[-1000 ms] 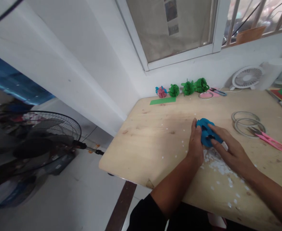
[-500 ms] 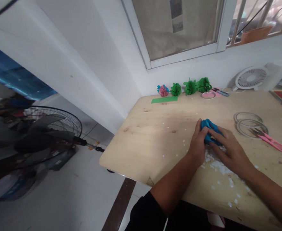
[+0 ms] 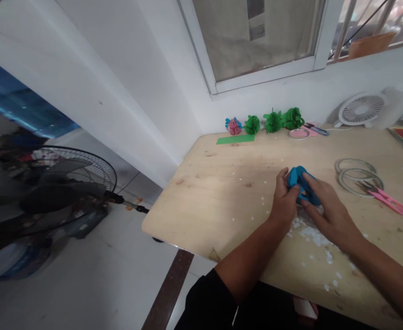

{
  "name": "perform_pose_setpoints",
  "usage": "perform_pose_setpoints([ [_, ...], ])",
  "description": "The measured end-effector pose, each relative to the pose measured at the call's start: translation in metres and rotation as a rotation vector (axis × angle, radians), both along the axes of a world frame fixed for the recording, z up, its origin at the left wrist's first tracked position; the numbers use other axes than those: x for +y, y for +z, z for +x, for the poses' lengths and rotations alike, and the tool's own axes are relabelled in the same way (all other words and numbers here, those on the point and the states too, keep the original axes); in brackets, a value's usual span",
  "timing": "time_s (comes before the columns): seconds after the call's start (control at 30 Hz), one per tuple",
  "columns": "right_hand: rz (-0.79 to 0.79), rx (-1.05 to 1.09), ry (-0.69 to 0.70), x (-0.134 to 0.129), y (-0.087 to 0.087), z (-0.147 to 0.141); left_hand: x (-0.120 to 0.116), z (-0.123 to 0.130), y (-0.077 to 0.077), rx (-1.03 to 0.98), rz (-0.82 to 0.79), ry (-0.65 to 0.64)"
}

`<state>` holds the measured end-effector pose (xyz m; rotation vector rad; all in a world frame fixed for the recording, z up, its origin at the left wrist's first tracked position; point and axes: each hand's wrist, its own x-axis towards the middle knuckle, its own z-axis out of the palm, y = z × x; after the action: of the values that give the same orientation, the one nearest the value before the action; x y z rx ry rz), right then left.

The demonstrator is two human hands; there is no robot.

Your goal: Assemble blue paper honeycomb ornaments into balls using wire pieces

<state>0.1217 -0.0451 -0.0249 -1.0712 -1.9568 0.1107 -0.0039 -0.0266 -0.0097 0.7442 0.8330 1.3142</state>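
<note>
Between my two hands is a blue folded-paper piece [image 3: 301, 179], held just above the wooden table. My left hand [image 3: 285, 200] grips its left side, with the thumb on the near face. From the right, my right hand [image 3: 328, 204] holds it with thumb and fingers closed on the edge. Small white paper scraps [image 3: 313, 234] lie on the table below my hands. To the right, pink-handled thread snips [image 3: 390, 201] rest against grey tape rings [image 3: 357, 176].
Along the back edge stand green paper shapes [image 3: 273, 122] and a pink and blue one [image 3: 234, 126]. A green paper strip [image 3: 236, 139], blue snips [image 3: 317, 129] and a small white fan [image 3: 362, 110] are there too. A large black floor fan [image 3: 78, 169] stands left of the table [image 3: 187, 206].
The blue paper piece has turned a little in my hands and shows more of its opening. My fingers have shifted on it. The view has tilted slightly.
</note>
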Motion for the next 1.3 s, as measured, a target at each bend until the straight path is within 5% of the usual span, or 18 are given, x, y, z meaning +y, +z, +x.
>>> perform_pose_setpoints([
  [0.3, -0.107, 0.15, 0.022, -0.002, -0.006, 0.002, -0.003, -0.001, -0.001, 0.412, 0.281, 0.162],
  [0.73, -0.137, 0.098, -0.15, 0.011, -0.032, 0.011, -0.002, -0.004, -0.005, 0.783, 0.529, 0.321],
  [0.97, -0.129, 0.114, -0.129, 0.016, -0.033, 0.017, -0.001, -0.011, -0.002, 0.99, 0.542, 0.447],
  [1.3, -0.081, 0.094, -0.141, 0.014, -0.032, 0.011, 0.001, -0.011, -0.004, 0.958, 0.443, 0.322],
])
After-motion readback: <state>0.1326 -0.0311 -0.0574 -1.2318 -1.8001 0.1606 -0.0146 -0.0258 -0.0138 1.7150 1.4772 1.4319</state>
